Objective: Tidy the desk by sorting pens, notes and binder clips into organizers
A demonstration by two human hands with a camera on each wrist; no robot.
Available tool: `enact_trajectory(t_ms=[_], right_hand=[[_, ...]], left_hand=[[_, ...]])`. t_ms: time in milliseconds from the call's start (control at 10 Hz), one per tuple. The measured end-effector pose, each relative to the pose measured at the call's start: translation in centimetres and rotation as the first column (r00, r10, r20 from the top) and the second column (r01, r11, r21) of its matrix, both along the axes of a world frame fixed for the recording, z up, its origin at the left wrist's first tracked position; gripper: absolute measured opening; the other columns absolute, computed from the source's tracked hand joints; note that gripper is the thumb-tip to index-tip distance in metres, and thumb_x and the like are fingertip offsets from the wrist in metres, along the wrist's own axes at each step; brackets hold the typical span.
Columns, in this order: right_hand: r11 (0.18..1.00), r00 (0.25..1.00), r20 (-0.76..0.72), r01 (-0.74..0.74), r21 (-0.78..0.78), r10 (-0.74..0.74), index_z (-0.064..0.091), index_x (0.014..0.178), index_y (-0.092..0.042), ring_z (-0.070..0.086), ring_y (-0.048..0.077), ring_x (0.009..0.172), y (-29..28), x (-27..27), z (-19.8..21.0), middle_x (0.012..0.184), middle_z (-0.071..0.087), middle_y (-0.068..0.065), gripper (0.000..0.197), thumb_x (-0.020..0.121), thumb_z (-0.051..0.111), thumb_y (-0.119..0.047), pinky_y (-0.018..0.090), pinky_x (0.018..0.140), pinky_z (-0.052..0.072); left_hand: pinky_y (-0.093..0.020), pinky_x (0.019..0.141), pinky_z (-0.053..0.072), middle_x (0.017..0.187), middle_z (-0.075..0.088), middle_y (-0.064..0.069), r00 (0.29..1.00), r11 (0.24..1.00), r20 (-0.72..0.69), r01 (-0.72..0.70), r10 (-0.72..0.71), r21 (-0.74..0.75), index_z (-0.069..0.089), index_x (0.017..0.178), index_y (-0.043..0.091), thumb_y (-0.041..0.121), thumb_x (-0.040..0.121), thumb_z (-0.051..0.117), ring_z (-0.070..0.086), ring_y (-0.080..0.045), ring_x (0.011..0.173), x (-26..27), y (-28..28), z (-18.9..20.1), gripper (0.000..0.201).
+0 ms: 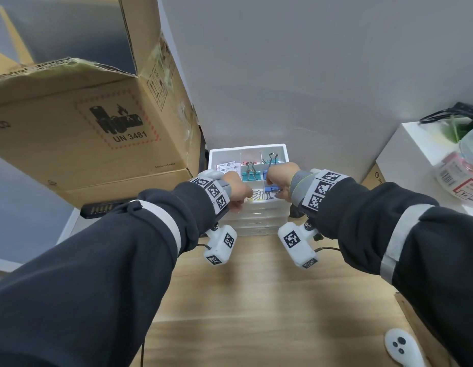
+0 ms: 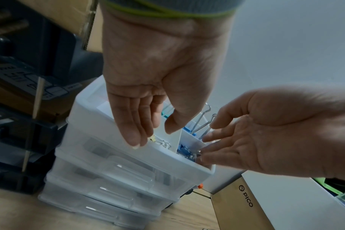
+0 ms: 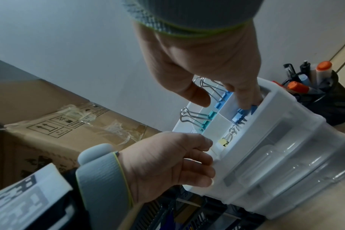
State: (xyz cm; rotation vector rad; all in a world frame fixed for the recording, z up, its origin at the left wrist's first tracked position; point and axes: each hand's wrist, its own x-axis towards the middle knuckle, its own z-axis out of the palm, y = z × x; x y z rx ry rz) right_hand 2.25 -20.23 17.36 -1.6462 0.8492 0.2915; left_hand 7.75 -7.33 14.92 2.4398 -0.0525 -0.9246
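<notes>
A white drawer organizer (image 1: 284,152) (image 2: 100,127) (image 3: 282,112) stands at the back of the wooden desk, with an open divided tray on top. My left hand (image 1: 238,197) (image 2: 152,130) (image 3: 197,161) rests its straight fingers on the tray's front left rim. My right hand (image 1: 276,178) (image 2: 217,140) (image 3: 223,101) reaches its fingers into the front right compartment and touches the small blue binder clips (image 3: 239,116) (image 2: 182,149); its thumb stays clear. A small yellow clip (image 3: 223,142) lies in the front middle compartment. Behind stand a large teal clip (image 3: 206,119) and a light blue one (image 3: 223,98). Note cards (image 1: 226,165) fill the left compartment.
A large cardboard box (image 1: 84,123) looms on the left beside a black rack (image 2: 20,124). To the organizer's right are a black mesh pen cup (image 3: 325,99), a PICO box (image 2: 244,200) and a white box (image 1: 405,154) carrying a jar. A white controller (image 1: 399,345) lies near the front.
</notes>
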Motion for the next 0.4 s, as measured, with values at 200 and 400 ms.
enact_trajectory(t_ms=[200,400], right_hand=[[1.0,1.0,0.022,0.006,0.003,-0.006,0.049,0.14,-0.004,0.048,0.032,0.133,0.0,-0.5,0.9,0.145,0.048,0.015,0.051,0.09,0.06,-0.007,0.035,0.086,0.042],[0.996,0.999,-0.005,0.047,-0.073,-0.047,0.05,0.135,0.0,0.055,0.034,0.126,-0.4,-0.9,1.4,0.14,0.053,0.019,0.041,0.095,0.052,-0.006,0.039,0.102,0.05]], left_hand=[[-0.043,0.075,0.063,0.095,0.074,-0.019,0.998,1.0,0.07,0.008,-0.007,-0.01,0.061,0.108,-0.004,0.021,0.093,0.062,0.072,-0.031,0.07,-0.2,0.4,1.5,0.03],[-0.043,0.075,0.063,0.094,0.071,-0.017,0.992,1.0,0.127,0.016,-0.014,-0.019,0.061,0.11,-0.002,0.021,0.092,0.061,0.068,-0.027,0.065,-0.3,0.6,2.4,0.029]])
